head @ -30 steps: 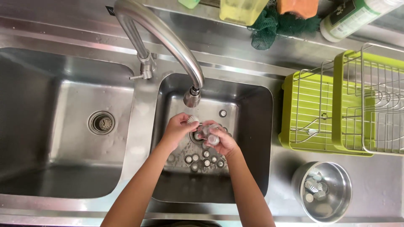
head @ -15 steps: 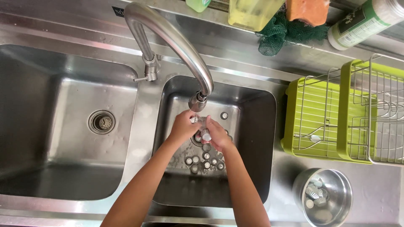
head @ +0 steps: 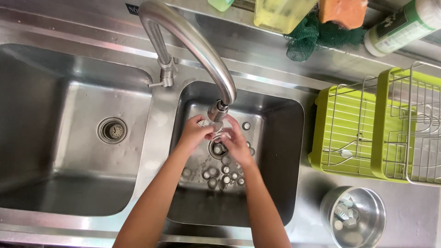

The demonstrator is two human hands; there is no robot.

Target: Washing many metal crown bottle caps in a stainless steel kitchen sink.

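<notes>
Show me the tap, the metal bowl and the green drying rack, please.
tap [head: 202,46], head view, on the curved spout.
metal bowl [head: 376,202], head view, on its right rim.
green drying rack [head: 321,124], head view, on its left green tray edge.

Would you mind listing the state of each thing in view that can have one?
Left hand: under the spout, gripping a small fluted mould.
Right hand: fingers touching the same mould.
Tap: swung over the right basin; water flow cannot be told.
Small cups: scattered on that basin's floor.
Left basin: drain open.
Steel bowl: upright, holding several small cups.
Wire rack: nearly empty.
</notes>
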